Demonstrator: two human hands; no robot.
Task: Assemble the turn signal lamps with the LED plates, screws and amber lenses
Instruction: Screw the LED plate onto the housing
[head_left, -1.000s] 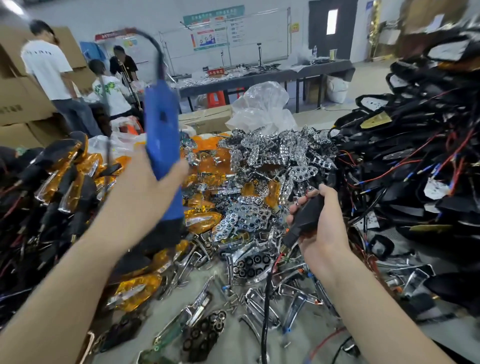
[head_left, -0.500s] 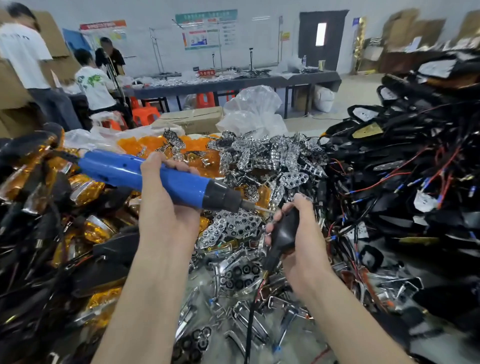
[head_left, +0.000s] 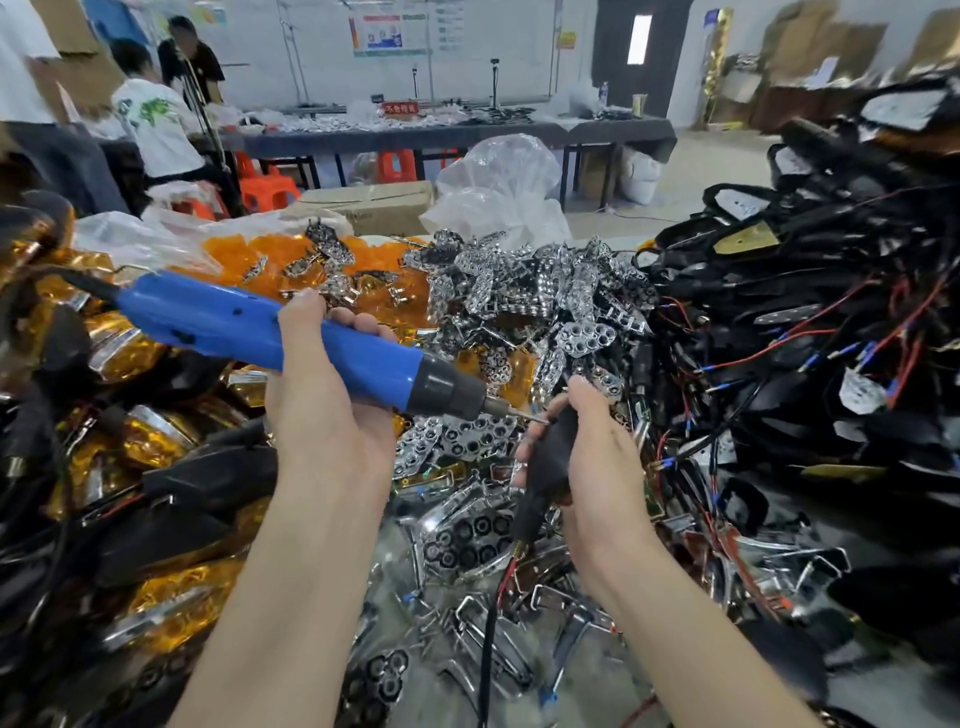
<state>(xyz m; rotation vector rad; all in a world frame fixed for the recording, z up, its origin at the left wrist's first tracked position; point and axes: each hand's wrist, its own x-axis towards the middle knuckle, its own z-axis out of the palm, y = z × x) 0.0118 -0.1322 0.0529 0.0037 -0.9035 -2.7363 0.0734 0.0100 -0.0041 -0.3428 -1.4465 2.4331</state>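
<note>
My left hand (head_left: 324, 410) grips a blue electric screwdriver (head_left: 260, 327) that lies almost level, its bit (head_left: 524, 414) pointing right. The bit's tip touches the top of a black turn signal lamp housing (head_left: 550, 462), which my right hand (head_left: 597, 447) holds upright with its wire (head_left: 488, 623) hanging down. Behind my hands a heap of chrome LED plates (head_left: 545, 291) covers the table's middle. Loose amber lenses (head_left: 249, 254) lie at the back left.
Finished lamps with amber lenses (head_left: 130, 441) pile up on the left. Black housings with red and blue wires (head_left: 831, 338) are stacked high on the right. Chrome brackets (head_left: 467, 613) litter the near table. A clear plastic bag (head_left: 498, 187) and people at a far table stand behind.
My left hand swung the screwdriver from upright down to nearly level and brought its bit onto the housing. My right hand stayed in place with the housing.
</note>
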